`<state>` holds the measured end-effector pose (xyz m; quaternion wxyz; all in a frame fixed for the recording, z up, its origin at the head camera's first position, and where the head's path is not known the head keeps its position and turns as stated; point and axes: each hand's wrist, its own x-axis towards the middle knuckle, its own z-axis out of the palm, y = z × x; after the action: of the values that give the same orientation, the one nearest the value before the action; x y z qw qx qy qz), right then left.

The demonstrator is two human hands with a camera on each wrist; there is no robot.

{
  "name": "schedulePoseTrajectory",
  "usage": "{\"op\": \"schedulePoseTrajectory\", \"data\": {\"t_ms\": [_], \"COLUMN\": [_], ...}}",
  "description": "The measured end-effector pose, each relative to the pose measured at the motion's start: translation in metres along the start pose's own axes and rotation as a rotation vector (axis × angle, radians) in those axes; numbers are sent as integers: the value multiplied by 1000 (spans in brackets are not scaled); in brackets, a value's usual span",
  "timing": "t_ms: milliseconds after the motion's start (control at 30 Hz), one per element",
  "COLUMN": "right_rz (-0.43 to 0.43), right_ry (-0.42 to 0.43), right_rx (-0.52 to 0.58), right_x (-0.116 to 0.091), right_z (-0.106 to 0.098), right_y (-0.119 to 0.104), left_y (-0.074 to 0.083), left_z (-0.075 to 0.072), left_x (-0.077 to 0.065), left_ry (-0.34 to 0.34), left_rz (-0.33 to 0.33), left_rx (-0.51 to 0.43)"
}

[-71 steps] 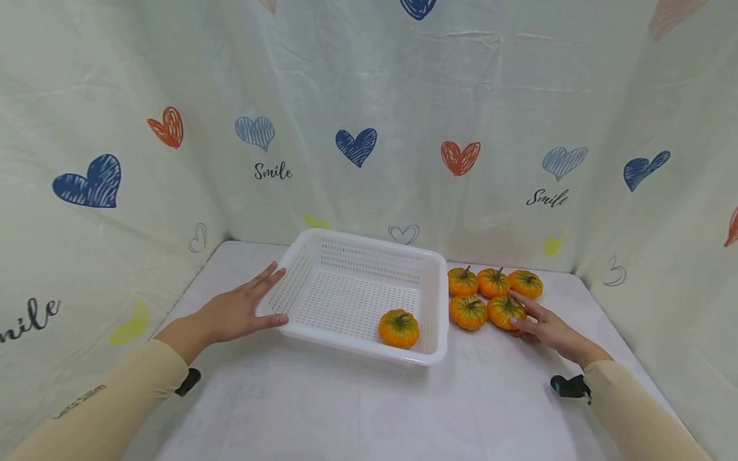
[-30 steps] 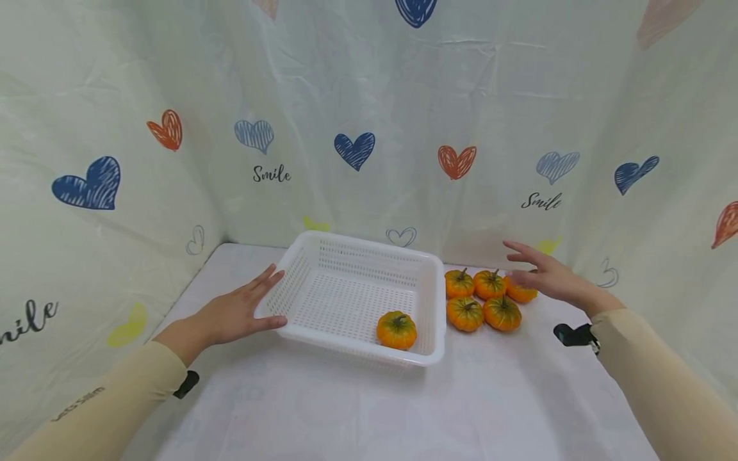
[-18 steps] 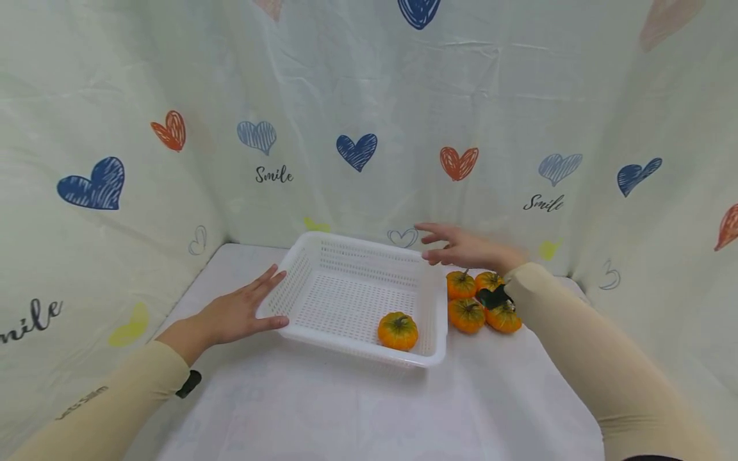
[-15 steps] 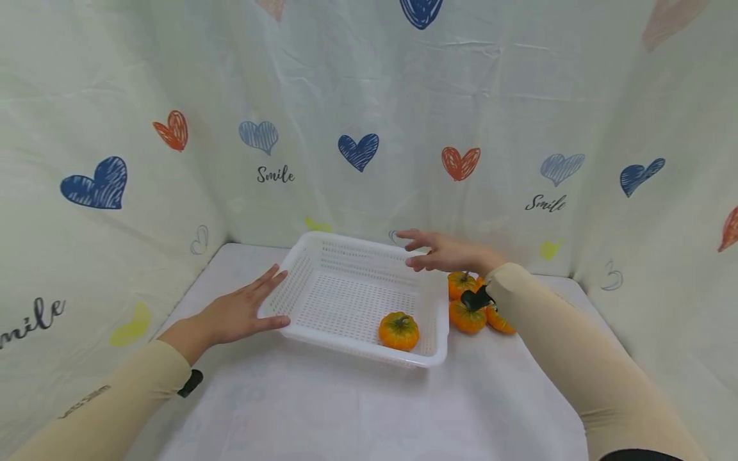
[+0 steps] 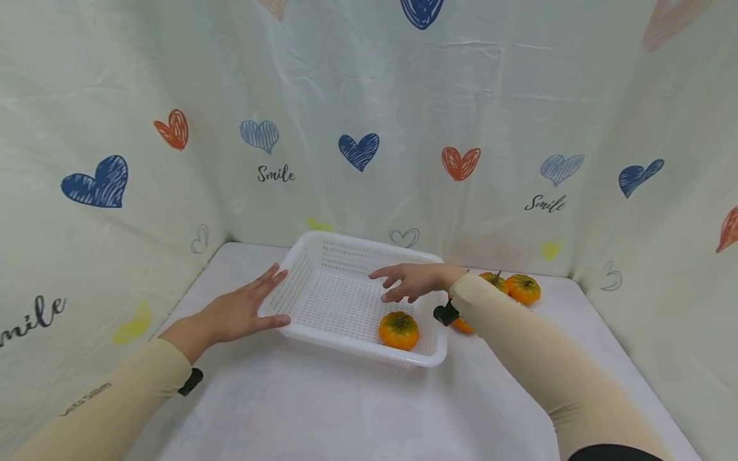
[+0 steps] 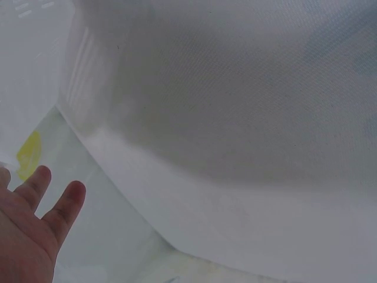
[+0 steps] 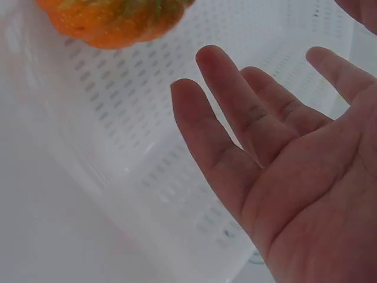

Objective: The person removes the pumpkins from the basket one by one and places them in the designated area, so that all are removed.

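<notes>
A white plastic basket [image 5: 340, 288] with perforated walls stands in the middle of the table. One small orange-and-green pumpkin [image 5: 398, 330] sits in its near right corner. My left hand [image 5: 236, 312] rests against the basket's left rim, fingers spread. Over the basket's right half hovers my right hand [image 5: 418, 280], just above and behind that pumpkin, its fingers loosely extended and holding nothing. In the right wrist view the palm and fingers [image 7: 230, 130] are bare, with the pumpkin [image 7: 118, 20] a little apart from them.
Right of the basket, several more pumpkins lie on the table; one [image 5: 523, 289] shows fully, while my right forearm [image 5: 530, 339] partly covers the others. Curtains [image 5: 403, 96] printed with hearts enclose the white table [image 5: 323, 410] at the back and sides.
My right hand has left the pumpkin group on the right, risen, and swung left over the basket. The pumpkin in the basket and my left hand have stayed put.
</notes>
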<state>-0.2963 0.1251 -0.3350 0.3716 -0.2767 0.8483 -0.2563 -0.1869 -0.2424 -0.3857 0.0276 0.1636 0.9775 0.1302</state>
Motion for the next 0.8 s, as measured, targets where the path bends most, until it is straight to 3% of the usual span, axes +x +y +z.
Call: {"op": "schedulePoseTrajectory", "data": {"t_ms": [433, 800], "right_rz": [147, 49], "right_ry": [-133, -184], "right_rx": [49, 110], "right_x": [10, 29], "right_z": [13, 25], "right_y": [-5, -21], "left_y": [-4, -1], "left_z": [-1, 0], "left_x": [0, 1], "left_ry": [5, -1], "left_rz": [8, -3], "left_rx": [3, -1]}}
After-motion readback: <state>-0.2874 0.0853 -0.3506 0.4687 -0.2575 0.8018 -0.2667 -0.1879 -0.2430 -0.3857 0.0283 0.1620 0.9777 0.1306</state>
